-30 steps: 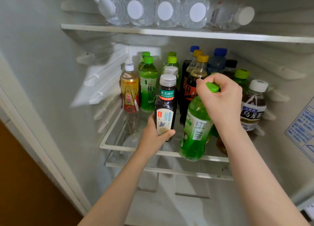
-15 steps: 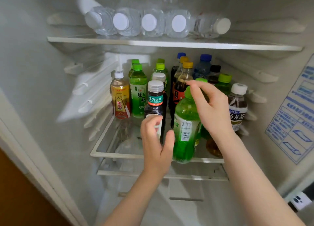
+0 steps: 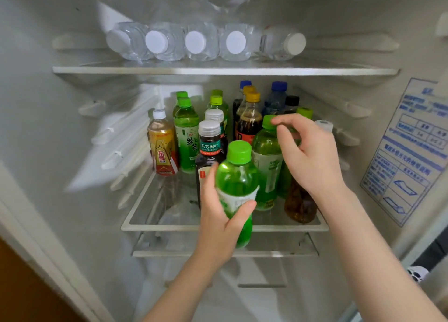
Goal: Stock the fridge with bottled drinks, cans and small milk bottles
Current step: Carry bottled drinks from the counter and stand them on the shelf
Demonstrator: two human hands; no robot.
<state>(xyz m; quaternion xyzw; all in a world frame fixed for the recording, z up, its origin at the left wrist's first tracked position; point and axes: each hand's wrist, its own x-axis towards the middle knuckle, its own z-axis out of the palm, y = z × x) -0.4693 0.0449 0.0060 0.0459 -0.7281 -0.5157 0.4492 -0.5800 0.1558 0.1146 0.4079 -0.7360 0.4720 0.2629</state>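
Observation:
My left hand (image 3: 218, 224) is closed around a small green bottle (image 3: 236, 181) with a green cap, held upright just in front of the middle shelf's front rim (image 3: 169, 227). My right hand (image 3: 310, 159) reaches in over the shelf. Its fingertips pinch the cap of a second green bottle (image 3: 266, 156) standing right behind the first. To the left of my left hand stands a dark tea bottle (image 3: 209, 144) with a grey cap.
Many bottles fill the back of the shelf, among them a yellow-red one (image 3: 162, 149) and a green tea (image 3: 186, 137). An amber bottle (image 3: 300, 206) stands at the front right. Water bottles (image 3: 196, 43) lie on the upper shelf. The shelf's front left shows bare glass.
My left hand, open half a second ago, has closed on the front green bottle. My right hand has let go of that bottle and moved back to the cap of the one behind.

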